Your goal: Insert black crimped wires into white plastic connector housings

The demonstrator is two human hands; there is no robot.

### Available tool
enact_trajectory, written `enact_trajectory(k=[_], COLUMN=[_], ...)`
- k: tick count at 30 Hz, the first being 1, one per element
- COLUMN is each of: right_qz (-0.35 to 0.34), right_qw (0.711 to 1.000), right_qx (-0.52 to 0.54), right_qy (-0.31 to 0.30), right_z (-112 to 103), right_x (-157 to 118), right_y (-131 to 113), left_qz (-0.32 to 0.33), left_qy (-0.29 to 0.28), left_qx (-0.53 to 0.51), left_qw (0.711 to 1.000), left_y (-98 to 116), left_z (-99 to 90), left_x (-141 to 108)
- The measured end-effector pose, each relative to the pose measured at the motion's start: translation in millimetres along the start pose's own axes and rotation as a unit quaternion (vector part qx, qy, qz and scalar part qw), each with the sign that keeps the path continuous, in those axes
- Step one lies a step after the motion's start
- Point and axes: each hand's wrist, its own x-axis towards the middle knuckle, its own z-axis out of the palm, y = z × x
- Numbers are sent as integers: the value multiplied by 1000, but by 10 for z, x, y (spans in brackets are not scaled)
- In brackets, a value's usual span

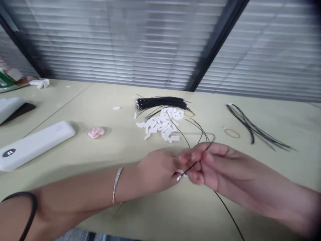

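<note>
Grip: both hands are closed and meet above the near part of the tabletop (107,157). The left hand (156,170) pinches a small white connector (178,175), and the right hand (209,164) clamps a thin black wire (225,209) between thumb and fingers.

Connector: held just in front of the right hand's fingertips, partly hidden by the fingers, with the end of the wire close against it.

Wire: one length drops from the right hand past the near edge of the view. Thin black strands also arc up toward the far side, but I cannot tell if they are the same wire.

Left arm: a silver bangle (115,185) circles the wrist, and a black band (25,207) lies across the arm nearer the elbow.

Far middle: a bundle of black wires (162,103) lies just behind a heap of white connectors (159,125), with a rubber band (189,113) beside them.

Right: loose black wires (253,127) lie near a second rubber band (232,133).

Left: a white power bank (37,145) with a lit display, a pink lump (96,132), a white box (10,108) and a crumpled tissue (38,83).

Far side: window blinds (112,43) run behind the tabletop.
</note>
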Motion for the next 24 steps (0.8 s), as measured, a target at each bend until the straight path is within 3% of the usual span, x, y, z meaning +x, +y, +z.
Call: enact_trajectory(k=[1, 3, 6, 9, 17, 24], right_qz=[19, 32, 40, 57, 61, 58], right_qw=[998, 996, 992, 990, 980, 973], right_qx=[19, -15, -112, -125, -141, -159], right_qy=[-49, -78, -44, -11, 123, 156], right_z=[31, -1, -137, -206, -150, -126], right_x=[-9, -21, -53, -81, -39, -112], right_y=[42, 130, 265, 343, 518, 699], left_qz=[-2, -7, -6, 2, -5, 2], left_qy=[-3, -7, -7, -2, -13, -32], left_qx=[-1, -1, 15, 17, 0, 15], left_qw=[1000, 1000, 1000, 1000, 1000, 999], left_y=[6, 13, 14, 11, 33, 41], left_z=[-3, -12, -22, -24, -55, -64], left_x=[0, -1, -2, -4, -2, 35])
